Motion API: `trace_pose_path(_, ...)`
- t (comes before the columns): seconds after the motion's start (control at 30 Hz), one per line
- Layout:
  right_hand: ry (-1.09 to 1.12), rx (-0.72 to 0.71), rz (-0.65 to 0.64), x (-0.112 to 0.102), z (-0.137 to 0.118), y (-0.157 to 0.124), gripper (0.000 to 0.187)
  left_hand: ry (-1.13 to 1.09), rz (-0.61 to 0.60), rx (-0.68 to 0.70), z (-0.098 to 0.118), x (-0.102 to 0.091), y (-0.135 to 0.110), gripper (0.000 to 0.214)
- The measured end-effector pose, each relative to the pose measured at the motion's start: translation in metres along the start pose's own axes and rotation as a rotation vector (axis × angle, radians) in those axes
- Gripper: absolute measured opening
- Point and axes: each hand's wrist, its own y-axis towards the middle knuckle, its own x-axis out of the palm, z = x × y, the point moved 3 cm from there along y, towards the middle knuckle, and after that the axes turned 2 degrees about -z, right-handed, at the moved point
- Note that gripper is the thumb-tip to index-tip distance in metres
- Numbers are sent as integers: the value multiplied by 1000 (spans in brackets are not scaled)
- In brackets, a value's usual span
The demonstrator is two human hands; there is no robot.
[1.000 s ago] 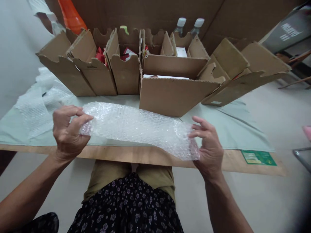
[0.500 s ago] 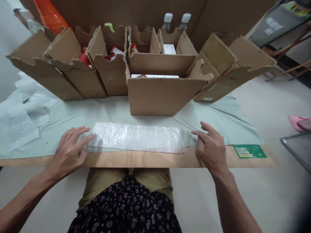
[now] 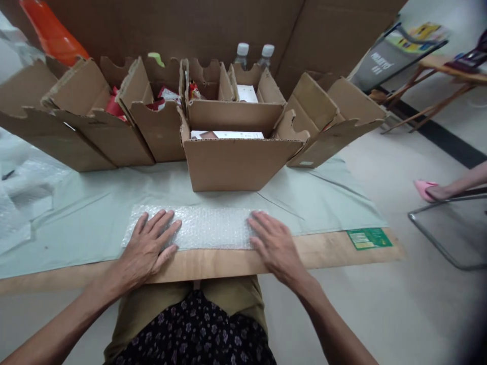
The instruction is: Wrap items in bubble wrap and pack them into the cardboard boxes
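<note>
A long strip of clear bubble wrap [image 3: 213,228] lies flat along the front of the table, partly over the pale green cloth [image 3: 95,213] and reaching the wooden edge. My left hand [image 3: 148,248] rests on its left end, fingers spread and flat. At the right end my right hand [image 3: 274,243] lies with its fingers outstretched on the wrap. Both palms face down, and neither hand grips anything. The wrap beneath the hands is hidden.
Behind the wrap stands a cardboard bin [image 3: 232,165] holding white boxes. Several more cardboard bins [image 3: 102,134] form a row. Loose bubble wrap [image 3: 23,187] lies at left, a green label [image 3: 369,238] at the front right. Another person's foot in a pink shoe [image 3: 424,190] shows at right.
Both hands have moved inward from beside the strip's ends onto its surface, fingers now spread flat. The camera view has shifted right.
</note>
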Motion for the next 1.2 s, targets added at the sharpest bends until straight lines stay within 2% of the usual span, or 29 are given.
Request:
trace_pose_path(0.1, -65, 180, 157, -25, 50, -36, 38, -34, -20, 7, 2, -8, 0, 51)
trace_pose_path(0.2, -43, 189, 226, -37, 62, -33, 37, -57, 90, -120, -6, -29, -1, 48)
trace_pose_path(0.27, -18, 149, 196, -34, 56, -15, 39, -6, 194, -292, -19, -44, -7, 46)
trace_pose_path(0.3, -10, 134, 170, -30, 52, -4, 42, 34, 209, -379, -26, -49, -11, 46)
trace_pose_path(0.4, -9, 117, 83, -13, 44, 24, 43, 117, 102, -574, -42, -50, -19, 49)
trace_pose_path(0.47, 12, 103, 48, -6, 41, 31, 38, 93, 23, -631, -44, -42, -20, 44)
trace_pose_path(0.53, 65, 95, 59, -8, 39, 30, 36, 20, -3, -649, -43, -36, -17, 33)
trace_pose_path(0.6, 147, 136, 78, -19, 34, 22, 35, -89, 13, -659, -40, -37, -13, 23)
trace_pose_path(0.7, 346, 262, 35, -39, 16, 3, 27, -245, 67, -737, -46, -58, -6, 20)
trace_pose_path(0.77, 500, 300, -22, -45, -8, -9, 32, -265, 131, -777, -57, -78, 6, 22)
trace_pose_path(0.87, 692, 247, -62, -34, -57, -20, 53, -163, 200, -672, -78, -99, 48, 34)
trace_pose_path(0.9, 747, 223, -75, -25, -75, -21, 58, -118, 165, -614, -85, -99, 66, 40)
trace_pose_path(0.97, 843, 180, -110, -5, -105, -20, 63, -87, 107, -581, -96, -91, 100, 50)
trace_pose_path(1.03, 904, 168, -143, 11, -126, -16, 63, -69, 70, -565, -100, -78, 121, 66)
trace_pose_path(1.1, 943, 173, -166, 17, -135, -13, 59, -83, 114, -513, -92, -67, 119, 76)
trace_pose_path(1.13, 963, 178, -188, 16, -136, -11, 55, -115, 157, -469, -84, -65, 109, 74)
trace_pose_path(1.2, 1030, 189, -265, 11, -134, -11, 44, -255, 219, -354, -61, -65, 71, 61)
